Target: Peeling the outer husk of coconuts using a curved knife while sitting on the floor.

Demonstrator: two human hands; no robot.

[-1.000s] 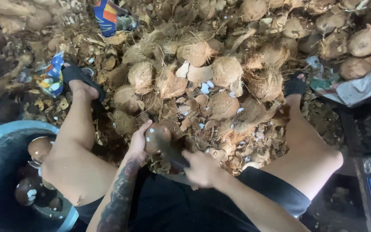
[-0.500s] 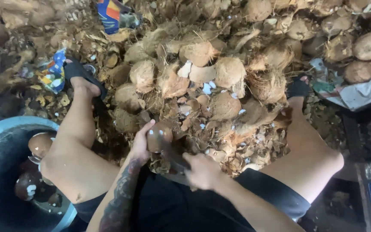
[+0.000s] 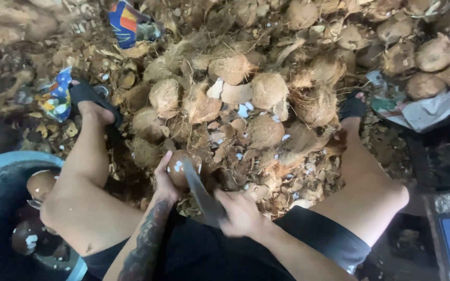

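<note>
From the head camera, the left hand (image 3: 165, 179) has its fingers curled tight round a brown coconut (image 3: 182, 167), holding it low between the knees, just in front of the heap of husks (image 3: 246, 104). The right hand (image 3: 241, 213) is closed on a broad knife (image 3: 203, 193), its blade touching the coconut. A blue tub (image 3: 6, 161) with peeled coconuts sits at the left.

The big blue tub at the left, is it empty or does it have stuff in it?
Not empty. The big blue tub holds at least two smooth brown shelled coconuts on its dark floor; how full it is overall, cannot tell.
</note>
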